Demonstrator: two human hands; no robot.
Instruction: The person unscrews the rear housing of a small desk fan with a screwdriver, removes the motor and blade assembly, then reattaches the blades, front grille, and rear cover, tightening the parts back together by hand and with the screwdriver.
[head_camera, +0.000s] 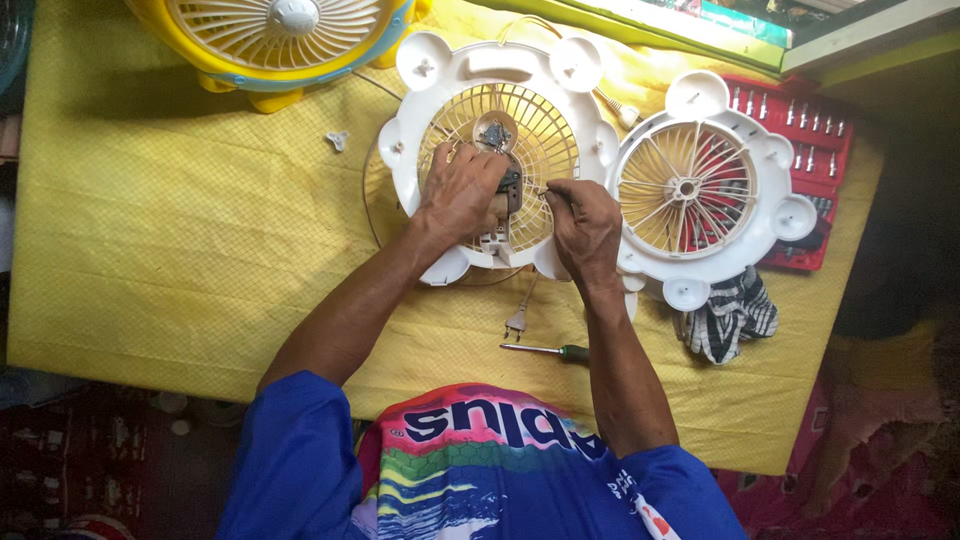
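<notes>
1. While my left hand (462, 192) presses down on the small motor unit (503, 180) at the centre of the frame, its fingers are clamped around that unit, which sits on the open white fan housing (497, 150).
2. My right hand (585, 222) has its fingers pinched together on a thin tool or wire at the motor's side; I cannot tell which.
3. Done, as I judge it: the fan is opened, and its front grille half (700, 185) lies apart at centre right.
4. Left: the halves are not rejoined, and a green-handled screwdriver (548, 350) and the plug (517, 320) lie loose on the yellow table (180, 220) below my hands.
5. A red bit case (825, 150) lies open at upper right, partly under the grille; a striped cloth (732, 315) lies below it.
6. A yellow fan (280, 35) stands at upper left. I see no labels or signs on the table.
</notes>
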